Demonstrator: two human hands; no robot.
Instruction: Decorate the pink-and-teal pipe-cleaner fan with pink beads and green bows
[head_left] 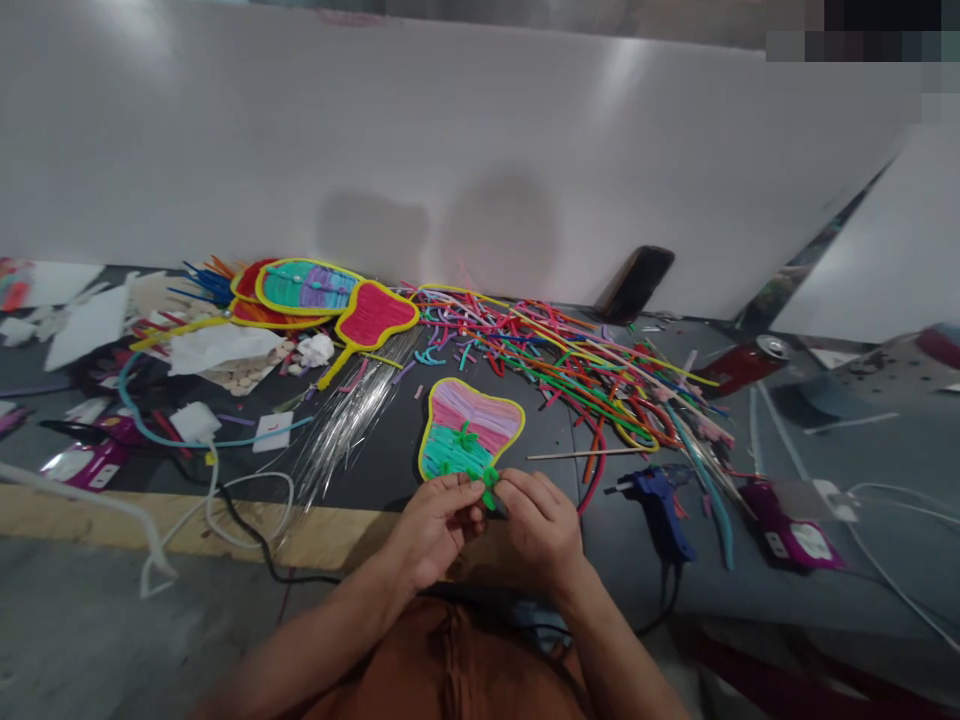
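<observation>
My left hand [442, 525] and my right hand [544, 520] meet at the table's near edge, fingers pinched. Between their fingertips is a small bent green pipe cleaner piece [490, 488], and both hands hold it. Just beyond lies a yellow-edged shape [474, 420] filled with pipe cleaners in lilac, pink and teal rows. Another green twisted piece [466, 437] rests on it, and its lower edge is partly hidden by my hands. To the right of my right hand lies a blue hot glue gun [660, 512]. A thin wooden stick [581, 455] is above that hand.
Loose coloured pipe cleaners [555, 345] are heaped along the back. Finished yellow-edged shapes [307, 290] and clear strands [352, 420] lie left. A phone [639, 283] leans at the wall, with a red can [750, 362] to its right. White cables [214, 490] cross the left side.
</observation>
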